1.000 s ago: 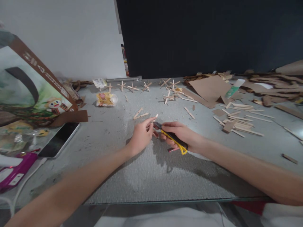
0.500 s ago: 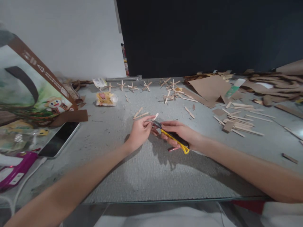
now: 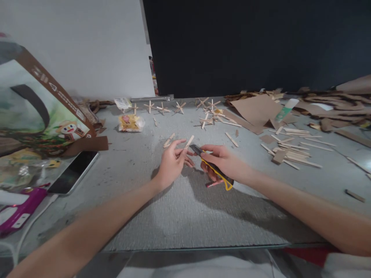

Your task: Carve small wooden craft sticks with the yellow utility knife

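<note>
My left hand [image 3: 171, 162] pinches a short wooden craft stick [image 3: 189, 141] between thumb and fingers, its pale end pointing up and away. Wrapped in my right hand [image 3: 222, 162] is a yellow and black utility knife [image 3: 214, 168], its tip close beside the stick. A reddish pencil-like piece [image 3: 213, 183] sticks out below the right palm; whether those fingers also hold it I cannot tell. Just beyond the left fingers, a few cut stick pieces [image 3: 169, 140] lie on the grey table [image 3: 162, 216].
Star-shaped stick pieces [image 3: 179, 107] stand along the back. Loose craft sticks [image 3: 292, 150], cardboard [image 3: 255, 110] and a glue stick [image 3: 286, 110] lie to the right. On the left are a phone [image 3: 74, 172], a purple power strip [image 3: 21, 210], a printed box [image 3: 43, 100] and a yellow packet [image 3: 130, 122].
The knife tip has drawn slightly away from the left fingers, and my right hand has shifted a little right. More of the craft stick now shows in my left hand.
</note>
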Action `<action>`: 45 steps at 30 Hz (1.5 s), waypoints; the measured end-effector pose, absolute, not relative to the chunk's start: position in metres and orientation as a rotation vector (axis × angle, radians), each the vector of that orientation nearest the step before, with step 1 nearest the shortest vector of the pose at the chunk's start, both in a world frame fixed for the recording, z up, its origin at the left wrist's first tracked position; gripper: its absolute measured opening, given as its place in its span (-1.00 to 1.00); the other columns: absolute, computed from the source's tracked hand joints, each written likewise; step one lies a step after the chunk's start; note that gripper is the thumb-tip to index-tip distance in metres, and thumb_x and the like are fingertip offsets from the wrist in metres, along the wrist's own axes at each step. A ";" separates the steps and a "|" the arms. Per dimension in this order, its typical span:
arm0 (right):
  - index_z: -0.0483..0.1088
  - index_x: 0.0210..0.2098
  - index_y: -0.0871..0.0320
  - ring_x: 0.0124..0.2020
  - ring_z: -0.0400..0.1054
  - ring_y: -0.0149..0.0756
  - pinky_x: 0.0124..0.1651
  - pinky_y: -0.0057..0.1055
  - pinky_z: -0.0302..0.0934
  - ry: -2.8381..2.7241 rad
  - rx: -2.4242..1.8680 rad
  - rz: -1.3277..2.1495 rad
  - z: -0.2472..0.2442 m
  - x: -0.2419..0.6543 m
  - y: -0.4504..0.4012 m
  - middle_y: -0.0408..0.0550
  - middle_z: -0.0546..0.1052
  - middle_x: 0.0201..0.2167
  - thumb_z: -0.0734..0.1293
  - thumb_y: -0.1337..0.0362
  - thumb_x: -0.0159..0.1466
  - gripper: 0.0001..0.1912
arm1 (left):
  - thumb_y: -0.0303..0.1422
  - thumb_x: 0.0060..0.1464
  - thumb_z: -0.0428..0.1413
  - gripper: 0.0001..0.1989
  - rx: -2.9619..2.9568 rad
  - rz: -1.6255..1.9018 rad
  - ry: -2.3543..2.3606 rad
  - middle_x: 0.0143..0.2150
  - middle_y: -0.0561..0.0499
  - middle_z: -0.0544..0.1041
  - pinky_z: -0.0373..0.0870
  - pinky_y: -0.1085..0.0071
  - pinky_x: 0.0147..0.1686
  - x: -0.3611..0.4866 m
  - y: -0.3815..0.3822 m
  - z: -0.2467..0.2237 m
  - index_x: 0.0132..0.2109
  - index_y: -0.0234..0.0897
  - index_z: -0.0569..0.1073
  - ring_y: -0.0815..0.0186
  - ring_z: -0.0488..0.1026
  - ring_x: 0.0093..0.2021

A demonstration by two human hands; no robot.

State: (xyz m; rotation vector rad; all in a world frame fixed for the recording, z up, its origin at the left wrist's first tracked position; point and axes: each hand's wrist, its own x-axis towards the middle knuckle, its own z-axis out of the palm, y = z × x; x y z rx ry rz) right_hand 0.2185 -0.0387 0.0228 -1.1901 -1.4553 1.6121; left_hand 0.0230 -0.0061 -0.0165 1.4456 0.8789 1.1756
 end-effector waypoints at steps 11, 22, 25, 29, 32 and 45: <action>0.33 -0.16 0.07 -0.74 0.33 -0.41 -0.74 -0.50 0.20 -1.516 -1.196 1.588 0.019 0.216 -0.040 -0.24 0.50 -0.54 0.40 -0.05 0.32 -0.65 | -0.08 0.26 0.22 -0.66 1.488 1.183 0.899 -0.34 -0.02 0.64 0.60 0.39 -0.45 0.025 -0.007 -0.017 -0.14 -0.27 0.36 0.31 0.62 -0.50; 0.37 -0.14 0.08 -0.75 0.29 -0.44 -0.74 -0.50 0.15 -1.482 -1.132 1.685 0.017 0.220 -0.037 -0.25 0.50 -0.56 0.40 -0.04 0.32 -0.67 | -0.05 0.28 0.20 -0.65 1.478 1.119 0.835 -0.40 -0.03 0.61 0.66 0.23 -0.38 0.023 -0.004 -0.019 -0.10 -0.25 0.40 0.19 0.65 -0.47; 0.38 -0.14 0.07 -0.77 0.26 -0.45 -0.75 -0.51 0.11 -1.475 -1.139 1.693 0.019 0.223 -0.036 -0.27 0.49 -0.58 0.43 -0.04 0.30 -0.65 | -0.06 0.31 0.16 -0.69 1.445 1.115 0.798 -0.31 -0.07 0.64 0.65 0.20 -0.38 0.023 -0.002 -0.019 -0.11 -0.22 0.42 0.18 0.65 -0.46; 0.38 -0.18 0.08 -0.76 0.26 -0.46 -0.72 -0.51 0.13 -1.550 -1.139 1.716 0.023 0.224 -0.036 -0.27 0.47 -0.58 0.41 -0.05 0.30 -0.66 | 0.00 0.33 0.11 -0.65 1.434 1.083 0.790 -0.36 -0.08 0.64 0.64 0.20 -0.39 0.022 -0.002 -0.020 -0.15 -0.22 0.43 0.13 0.68 -0.43; 0.38 -0.15 0.07 -0.75 0.25 -0.45 -0.70 -0.50 0.13 -1.604 -1.122 1.722 0.023 0.224 -0.036 -0.27 0.45 -0.57 0.39 -0.07 0.30 -0.64 | 0.09 0.30 0.11 -0.55 1.438 1.064 0.792 -0.37 -0.12 0.64 0.63 0.25 -0.42 0.021 -0.002 -0.020 -0.13 -0.25 0.43 0.12 0.68 -0.43; 0.47 -0.19 0.09 -0.55 0.13 -0.38 -0.43 -0.39 -0.03 -1.993 -1.281 0.626 0.017 0.222 -0.038 -0.23 0.33 -0.59 0.34 0.00 0.37 -0.72 | -0.18 0.32 0.12 -0.79 1.446 0.880 0.834 -0.47 0.09 0.54 0.31 0.45 -0.70 0.026 -0.019 -0.008 -0.04 -0.14 0.28 0.31 0.48 -0.67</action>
